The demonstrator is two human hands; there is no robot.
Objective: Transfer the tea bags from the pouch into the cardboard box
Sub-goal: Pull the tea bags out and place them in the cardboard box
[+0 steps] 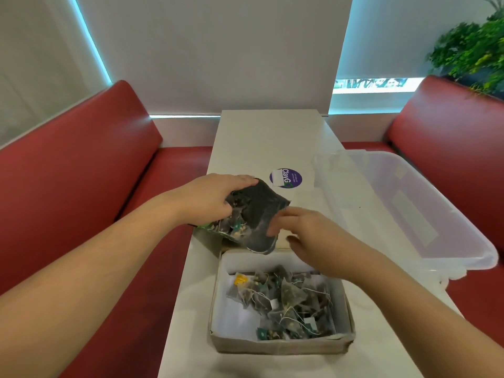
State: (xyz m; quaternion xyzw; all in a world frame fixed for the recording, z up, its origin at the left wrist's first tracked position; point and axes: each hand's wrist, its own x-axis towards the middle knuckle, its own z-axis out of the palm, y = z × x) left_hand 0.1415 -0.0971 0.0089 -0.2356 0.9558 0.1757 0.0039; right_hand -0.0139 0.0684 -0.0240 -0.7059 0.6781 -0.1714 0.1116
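Presently a heap of tea bags (pixel 283 301) is seen lying inside the cardboard box (pixel 281 343), which is set on the white table (pixel 261 137) at its near end. More tea bags are visible through the mouth of the dark pouch (pixel 256 216), which is held tilted just beyond the box's far wall, its opening turned toward the box. The pouch is gripped at its upper edge by the left hand (pixel 215 199), with the thumb pressed against its front. The right hand (pixel 302 230) is placed at the pouch's right edge, fingers curled and blurred; whether anything is pinched in it cannot be told. Beyond the pouch a round purple sticker (pixel 285 178) is stuck flat on the table. To the right of the box a clear plastic bin (pixel 425 214) is seen. Red benches (pixel 81 173) are ranged along both sides of the table.
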